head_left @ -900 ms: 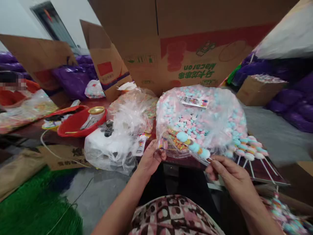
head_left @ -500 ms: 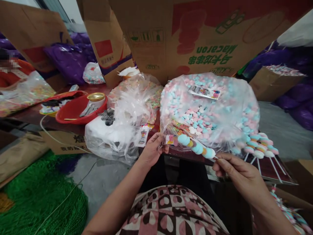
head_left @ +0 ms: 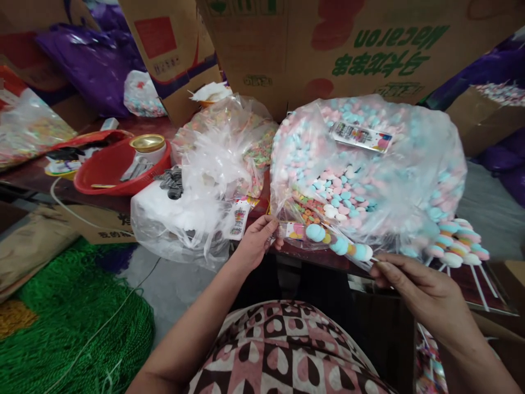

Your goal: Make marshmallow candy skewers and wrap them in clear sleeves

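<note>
Dark red table (head_left: 266,191), brown cartons (head_left: 283,60) behind; candy skewer stretched between both hands

Far left, a purple bag (head_left: 88,71) in the background; lower down, a pile of green cord (head_left: 94,312). On the table, left to right: red basin (head_left: 109,167) with a gold-topped can (head_left: 147,143) in it, then a white plastic bag (head_left: 164,232) with a small dark bundle (head_left: 174,181) on top. Just behind that bag, a clear bag of orange and green candy (head_left: 262,145).

Left hand (head_left: 262,238): fingers pinched on the wrapper end, just left of the printed label (head_left: 295,230). Candy skewer (head_left: 338,244): in a clear wrapper, in front of the table's near edge, slanting down to the right. Blue pieces, with yellow and orange ones between, a white one at the stick end. Right behind it, a big clear bag of pink, blue and white candy (head_left: 414,158), printed packet (head_left: 361,137) lying on it.

Right hand (head_left: 418,282): thumb and fingers closed on the skewer's white stick (head_left: 374,260). Beyond it, at the table's right end, a stack of finished-looking skewers (head_left: 461,243), sticks pointing toward the wearer.
</note>
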Action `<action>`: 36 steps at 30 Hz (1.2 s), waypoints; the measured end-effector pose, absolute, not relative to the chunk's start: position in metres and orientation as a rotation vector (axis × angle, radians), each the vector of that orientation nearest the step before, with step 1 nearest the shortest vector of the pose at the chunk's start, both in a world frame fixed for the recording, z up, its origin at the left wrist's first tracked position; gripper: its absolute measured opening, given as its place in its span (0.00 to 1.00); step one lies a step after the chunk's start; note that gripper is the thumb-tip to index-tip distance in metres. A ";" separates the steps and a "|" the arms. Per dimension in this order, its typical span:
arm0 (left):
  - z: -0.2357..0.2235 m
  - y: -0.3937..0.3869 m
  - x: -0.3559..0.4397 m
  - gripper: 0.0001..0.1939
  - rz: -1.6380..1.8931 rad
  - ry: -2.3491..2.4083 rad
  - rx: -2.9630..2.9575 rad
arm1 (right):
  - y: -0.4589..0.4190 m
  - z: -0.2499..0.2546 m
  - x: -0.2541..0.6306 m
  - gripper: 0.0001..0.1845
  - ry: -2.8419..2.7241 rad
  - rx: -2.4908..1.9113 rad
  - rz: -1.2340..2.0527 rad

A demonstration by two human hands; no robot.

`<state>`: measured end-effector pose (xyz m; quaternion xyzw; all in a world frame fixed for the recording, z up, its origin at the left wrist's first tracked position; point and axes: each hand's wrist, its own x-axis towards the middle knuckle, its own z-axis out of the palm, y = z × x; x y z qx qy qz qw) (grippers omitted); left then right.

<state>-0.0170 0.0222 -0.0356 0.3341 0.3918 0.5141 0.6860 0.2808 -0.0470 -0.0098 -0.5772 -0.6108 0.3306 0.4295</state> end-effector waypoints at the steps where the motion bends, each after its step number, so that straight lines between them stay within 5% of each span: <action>1: -0.036 0.023 -0.017 0.18 1.149 0.866 0.741 | -0.046 -0.011 0.281 0.13 -1.538 -1.440 0.824; 13: -0.034 0.027 -0.006 0.19 1.042 0.986 0.857 | -0.036 -0.019 0.282 0.12 -1.730 -1.498 0.581; 24: -0.019 0.034 -0.003 0.16 1.146 0.893 0.796 | -0.033 -0.030 0.245 0.19 -1.465 -1.496 1.099; 32: -0.005 0.023 0.010 0.38 1.192 0.466 0.587 | -0.034 -0.042 0.223 0.15 -1.233 -1.424 1.121; 36: -0.010 0.022 0.022 0.31 1.229 0.540 0.632 | -0.036 -0.042 0.216 0.15 -1.259 -1.422 1.085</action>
